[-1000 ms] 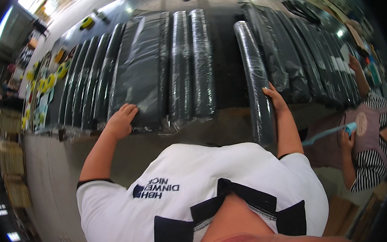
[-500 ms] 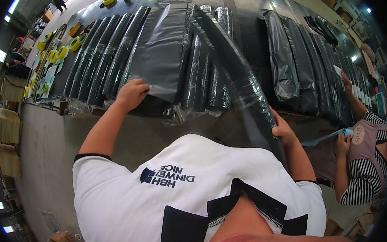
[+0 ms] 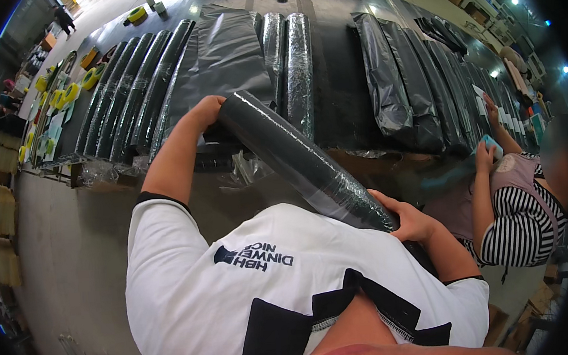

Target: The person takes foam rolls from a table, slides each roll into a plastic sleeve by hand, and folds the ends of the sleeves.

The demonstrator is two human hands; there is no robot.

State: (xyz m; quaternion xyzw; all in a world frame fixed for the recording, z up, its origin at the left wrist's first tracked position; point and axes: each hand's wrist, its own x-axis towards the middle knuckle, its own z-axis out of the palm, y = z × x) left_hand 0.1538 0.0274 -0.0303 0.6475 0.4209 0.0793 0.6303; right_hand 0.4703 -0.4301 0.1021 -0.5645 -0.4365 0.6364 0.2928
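A dark roll wrapped in clear film (image 3: pixel 302 159) slants across in front of my chest, its far end up at the left and its near end low at the right. My left hand (image 3: pixel 209 111) is closed at the far end, with its fingertips partly hidden behind the roll. Gripping the near end is my right hand (image 3: pixel 408 217), its thumb side against the film. Just beyond my left hand a flat black plastic bag (image 3: pixel 228 55) lies on the table. Two wrapped rolls (image 3: pixel 299 69) stand beside it to the right.
More wrapped rolls (image 3: pixel 127 96) line the dark table (image 3: pixel 335 60) at the left, near yellow tape rolls (image 3: pixel 92 77). Black bagged rolls (image 3: pixel 386 82) lie at the right. A co-worker in a striped top (image 3: pixel 524 215) works close on my right, holding something blue.
The roll has swung lower and off the table's rolls toward my chest. My left hand has moved from the bag's edge to the roll's far end; my right hand keeps the near end.
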